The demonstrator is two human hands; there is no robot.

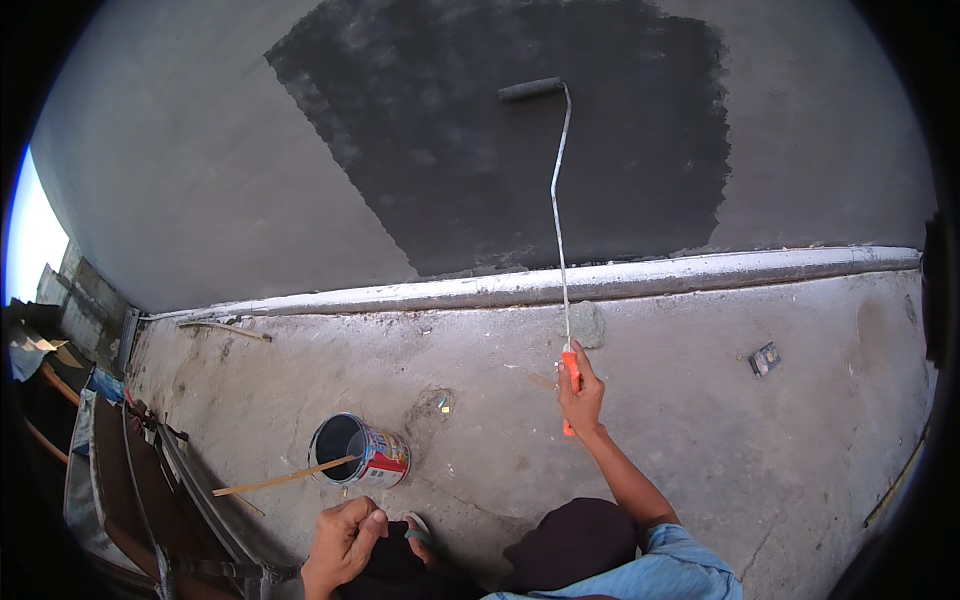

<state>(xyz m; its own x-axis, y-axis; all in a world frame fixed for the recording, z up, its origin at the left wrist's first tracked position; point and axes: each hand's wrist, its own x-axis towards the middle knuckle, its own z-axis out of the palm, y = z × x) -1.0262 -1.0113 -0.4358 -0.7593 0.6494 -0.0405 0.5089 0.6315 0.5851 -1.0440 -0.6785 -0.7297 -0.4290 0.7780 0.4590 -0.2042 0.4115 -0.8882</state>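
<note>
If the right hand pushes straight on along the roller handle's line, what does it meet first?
Likely the small grey lump on the concrete floor just ahead of the right hand, then the pale ledge below the wall; depth is unclear.

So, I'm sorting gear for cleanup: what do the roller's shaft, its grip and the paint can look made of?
Roller shaft: thin, silvery, probably bare metal wire. Grip in the right hand: smooth bright orange, likely plastic. Paint can: shiny rim and printed side suggest tin-plated metal.
</note>
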